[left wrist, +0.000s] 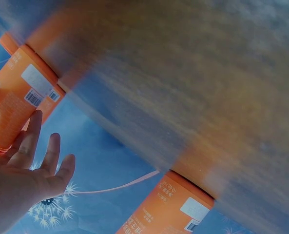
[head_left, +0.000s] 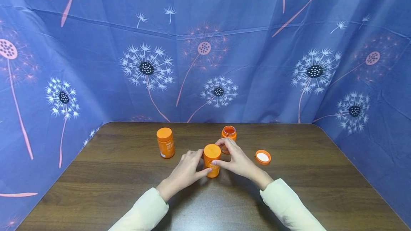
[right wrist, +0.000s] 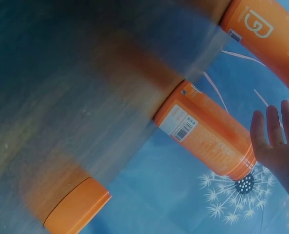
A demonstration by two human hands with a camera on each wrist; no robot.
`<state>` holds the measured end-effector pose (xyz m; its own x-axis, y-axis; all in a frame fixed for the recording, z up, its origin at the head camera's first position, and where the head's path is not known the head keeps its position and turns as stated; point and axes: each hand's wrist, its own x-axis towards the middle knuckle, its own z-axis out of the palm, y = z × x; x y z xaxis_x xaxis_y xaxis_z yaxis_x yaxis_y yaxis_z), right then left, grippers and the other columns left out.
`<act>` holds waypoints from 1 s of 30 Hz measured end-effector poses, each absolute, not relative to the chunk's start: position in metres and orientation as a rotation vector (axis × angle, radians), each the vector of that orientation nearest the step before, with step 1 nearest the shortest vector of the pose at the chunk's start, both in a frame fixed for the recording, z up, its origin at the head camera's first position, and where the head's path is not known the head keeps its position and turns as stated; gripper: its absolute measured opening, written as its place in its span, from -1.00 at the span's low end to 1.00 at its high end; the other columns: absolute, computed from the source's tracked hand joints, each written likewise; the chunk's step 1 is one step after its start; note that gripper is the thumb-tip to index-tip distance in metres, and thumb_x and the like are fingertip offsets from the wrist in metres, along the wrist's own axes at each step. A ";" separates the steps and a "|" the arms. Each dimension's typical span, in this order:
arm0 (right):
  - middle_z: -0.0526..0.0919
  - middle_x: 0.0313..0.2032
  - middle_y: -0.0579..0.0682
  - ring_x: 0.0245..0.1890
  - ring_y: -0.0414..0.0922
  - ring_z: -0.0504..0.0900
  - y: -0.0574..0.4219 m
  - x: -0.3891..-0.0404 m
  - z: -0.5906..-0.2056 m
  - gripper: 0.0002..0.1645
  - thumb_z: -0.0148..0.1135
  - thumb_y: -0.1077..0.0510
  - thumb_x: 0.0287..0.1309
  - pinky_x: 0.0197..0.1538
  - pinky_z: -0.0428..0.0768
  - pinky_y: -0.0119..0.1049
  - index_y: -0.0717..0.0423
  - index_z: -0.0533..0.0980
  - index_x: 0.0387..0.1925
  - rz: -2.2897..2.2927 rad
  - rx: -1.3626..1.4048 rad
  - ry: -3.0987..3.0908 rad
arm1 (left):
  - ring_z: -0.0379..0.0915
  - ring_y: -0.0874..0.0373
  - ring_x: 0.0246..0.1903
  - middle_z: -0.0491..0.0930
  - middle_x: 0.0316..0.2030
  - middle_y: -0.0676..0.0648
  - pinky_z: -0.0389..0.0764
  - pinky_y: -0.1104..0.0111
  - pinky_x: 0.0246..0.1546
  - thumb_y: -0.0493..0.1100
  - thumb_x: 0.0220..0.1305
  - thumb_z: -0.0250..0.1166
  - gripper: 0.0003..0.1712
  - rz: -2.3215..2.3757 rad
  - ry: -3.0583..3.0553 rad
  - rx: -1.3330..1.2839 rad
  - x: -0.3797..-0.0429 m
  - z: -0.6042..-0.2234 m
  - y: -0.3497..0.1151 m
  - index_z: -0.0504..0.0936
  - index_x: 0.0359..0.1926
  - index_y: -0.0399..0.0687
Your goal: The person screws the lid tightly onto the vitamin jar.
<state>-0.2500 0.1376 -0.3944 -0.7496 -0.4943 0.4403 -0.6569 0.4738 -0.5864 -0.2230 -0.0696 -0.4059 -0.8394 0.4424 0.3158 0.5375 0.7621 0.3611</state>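
Note:
An orange lidded jar (head_left: 212, 169) stands upright on the table between both hands. My left hand (head_left: 183, 171) holds its body, with the thumb across the front and the fingers on the left side. The right hand (head_left: 239, 161) grips the orange lid (head_left: 212, 151) on top, thumb at its front edge and index finger at its far right. In the left wrist view the left hand (left wrist: 29, 165) has its other fingers spread beside the jar (left wrist: 20, 100). Part of the right hand (right wrist: 280, 146) shows at the right wrist view's edge, near the jar (right wrist: 266, 39).
Behind the right hand stands an open orange jar (head_left: 229, 131), partly hidden. Its likely lid (head_left: 263, 157) lies inside-up to the right, white within. Another capped orange jar (head_left: 165, 143) stands at the back left. A blue dandelion-print cloth (head_left: 192, 17) surrounds the brown table (head_left: 112, 174).

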 end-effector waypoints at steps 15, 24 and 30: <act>0.40 0.13 -0.12 0.10 -0.11 0.37 0.148 -0.254 -0.388 -0.34 0.29 -0.06 0.02 0.06 0.46 -0.14 -0.16 0.29 0.17 1.173 1.155 -2.537 | 0.42 0.03 -0.09 0.56 -0.04 -0.06 0.38 0.12 -0.05 0.16 0.09 0.27 -0.33 -0.649 -2.750 -0.764 -0.223 -0.406 -0.070 0.37 0.12 -0.11; 0.33 0.20 -0.12 0.17 -0.10 0.31 0.152 -0.255 -0.382 -0.38 0.22 0.04 0.12 0.04 0.49 -0.22 -0.06 0.30 0.22 1.160 1.222 -2.583 | 0.42 0.06 -0.14 0.57 -0.08 -0.02 0.38 0.15 -0.10 0.16 0.09 0.26 -0.35 -0.645 -2.737 -0.774 -0.222 -0.407 -0.070 0.37 0.11 -0.09; 0.34 0.21 -0.03 0.18 -0.05 0.31 0.152 -0.256 -0.383 -0.40 0.19 0.03 0.13 0.02 0.50 -0.17 -0.02 0.31 0.22 1.135 1.233 -2.572 | 0.43 0.05 -0.12 0.56 -0.07 -0.02 0.38 0.14 -0.07 0.17 0.10 0.26 -0.35 -0.650 -2.733 -0.777 -0.222 -0.407 -0.070 0.37 0.11 -0.07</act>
